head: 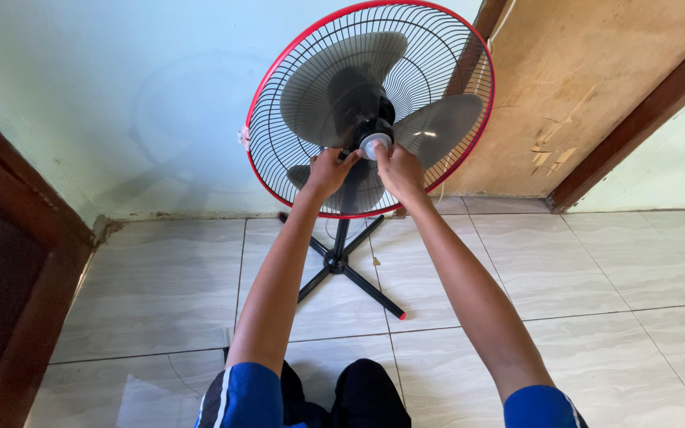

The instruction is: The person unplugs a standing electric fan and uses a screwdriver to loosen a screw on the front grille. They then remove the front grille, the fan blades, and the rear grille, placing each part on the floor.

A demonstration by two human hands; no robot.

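Left hand point(328, 170) steadies grey fan blade point(438, 127), stiff plastic; right hand point(398, 168) pinches hub cap point(375, 144), small, likely slippery; both grips closed.

The left hand point(328, 170) and right hand point(396, 168) cover the lower middle of the fan point(370, 107), so the fingertips at the pale hub cap point(375, 145) can't be made out, nor whether either grip is closed. The lower blade point(350, 190) sits half behind the wrists. The pole is masked by the forearms down to the cross base point(341, 265). The dark door frame point(17, 269) runs off the left edge, knees and sleeves off the bottom
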